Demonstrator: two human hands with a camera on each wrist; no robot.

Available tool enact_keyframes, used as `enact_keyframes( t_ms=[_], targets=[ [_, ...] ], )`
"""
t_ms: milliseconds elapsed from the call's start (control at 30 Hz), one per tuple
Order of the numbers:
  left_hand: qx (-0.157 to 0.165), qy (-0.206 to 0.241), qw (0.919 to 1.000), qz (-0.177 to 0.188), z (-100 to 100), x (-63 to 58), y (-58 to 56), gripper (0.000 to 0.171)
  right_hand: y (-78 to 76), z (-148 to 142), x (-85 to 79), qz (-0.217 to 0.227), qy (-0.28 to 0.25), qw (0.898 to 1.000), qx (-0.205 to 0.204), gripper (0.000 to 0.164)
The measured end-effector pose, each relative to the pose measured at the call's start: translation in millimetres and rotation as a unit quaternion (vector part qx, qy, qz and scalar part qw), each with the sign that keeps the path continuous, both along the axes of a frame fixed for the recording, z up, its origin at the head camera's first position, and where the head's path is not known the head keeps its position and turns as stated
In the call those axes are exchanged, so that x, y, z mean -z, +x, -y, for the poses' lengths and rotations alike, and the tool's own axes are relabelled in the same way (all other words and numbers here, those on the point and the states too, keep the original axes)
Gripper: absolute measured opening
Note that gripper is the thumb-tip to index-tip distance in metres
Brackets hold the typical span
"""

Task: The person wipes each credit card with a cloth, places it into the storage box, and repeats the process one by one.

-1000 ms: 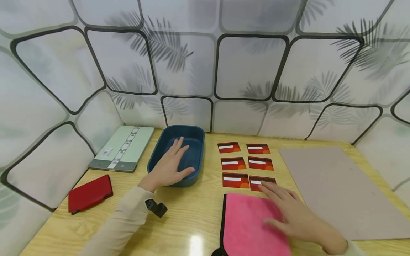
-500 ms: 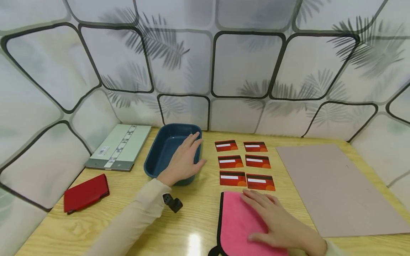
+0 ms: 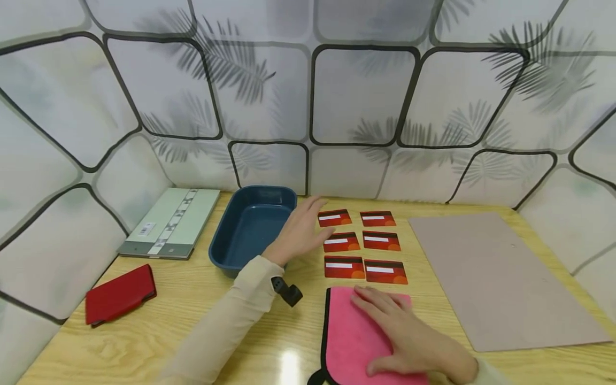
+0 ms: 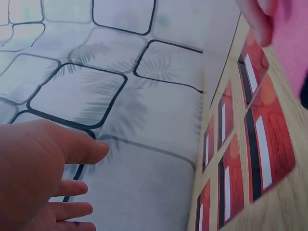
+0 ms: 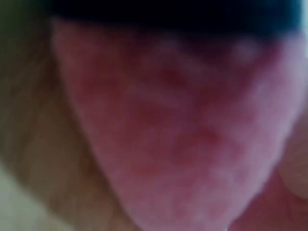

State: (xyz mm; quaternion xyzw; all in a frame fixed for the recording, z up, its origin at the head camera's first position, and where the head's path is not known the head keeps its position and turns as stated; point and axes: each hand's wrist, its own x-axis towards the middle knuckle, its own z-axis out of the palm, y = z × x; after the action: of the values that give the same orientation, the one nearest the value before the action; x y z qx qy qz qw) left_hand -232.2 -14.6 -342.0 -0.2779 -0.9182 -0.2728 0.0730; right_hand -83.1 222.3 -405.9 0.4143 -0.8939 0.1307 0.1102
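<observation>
My left hand (image 3: 300,230) hovers with fingers extended between the blue tray (image 3: 250,235) and several red cards (image 3: 344,267), holding nothing. Its fingertips overlap the edge of the left column of cards in the head view. From the left wrist, the hand (image 4: 33,178) shows spread fingers, with a red card (image 4: 269,139) off to the right. My right hand (image 3: 401,334) rests flat on a folded pink cloth (image 3: 346,331) with black edging, thumb held apart. Blurred pink cloth (image 5: 173,125) fills most of the right wrist view.
At the left lie a red wallet-like case (image 3: 120,294) and a pale green notebook or folder (image 3: 170,222) with a patterned strip. A flat beige board (image 3: 505,278) covers the right side of the wooden table (image 3: 260,342). A patterned curtain (image 3: 361,96) stands behind.
My left hand has moved right, from over the blue tray to the edge of the cards. My right hand has shifted left on the pink cloth, uncovering the lower right card.
</observation>
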Motion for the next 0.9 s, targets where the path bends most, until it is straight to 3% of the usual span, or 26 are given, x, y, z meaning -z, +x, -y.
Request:
enact_keyframes(
  t_ms=[233, 367, 467, 567, 700, 800, 900],
  targets=[
    [-0.004, 0.054, 0.9942, 0.093, -19.3, -0.7, -11.2, 0.062, 2.5, 0.1, 0.3, 0.041, 0.008, 0.999, 0.016, 0.104],
    [-0.006, 0.095, 0.9896, 0.108, -29.6, 6.8, -18.2, 0.057, 3.6, -0.7, -0.1, 0.072, 0.008, 0.997, 0.024, 0.103],
    [-0.006, 0.132, 0.9844, 0.116, -37.6, 16.3, -22.9, 0.053, 3.4, -1.5, 0.7, 0.057, 0.003, 0.998, 0.02, 0.103],
    [-0.007, 0.186, 0.9739, 0.131, -45.5, 26.5, -27.4, 0.045, 3.0, -2.1, 2.6, 0.036, -0.005, 0.999, 0.011, 0.103],
    [-0.011, 0.254, 0.9555, 0.149, -56.9, 40.6, -37.1, 0.038, 3.2, -3.0, 5.4, 0.048, -0.018, 0.999, 0.01, 0.102],
    [-0.039, 0.31, 0.9355, 0.166, -63.7, 52.6, -46.7, 0.038, 2.9, -3.3, 7.3, 0.055, -0.025, 0.998, 0.01, 0.102],
    [-0.076, 0.345, 0.9208, 0.166, -66.3, 65.0, -55.9, 0.044, 2.0, -1.5, 8.5, 0.061, -0.033, 0.998, 0.007, 0.101]
  ],
)
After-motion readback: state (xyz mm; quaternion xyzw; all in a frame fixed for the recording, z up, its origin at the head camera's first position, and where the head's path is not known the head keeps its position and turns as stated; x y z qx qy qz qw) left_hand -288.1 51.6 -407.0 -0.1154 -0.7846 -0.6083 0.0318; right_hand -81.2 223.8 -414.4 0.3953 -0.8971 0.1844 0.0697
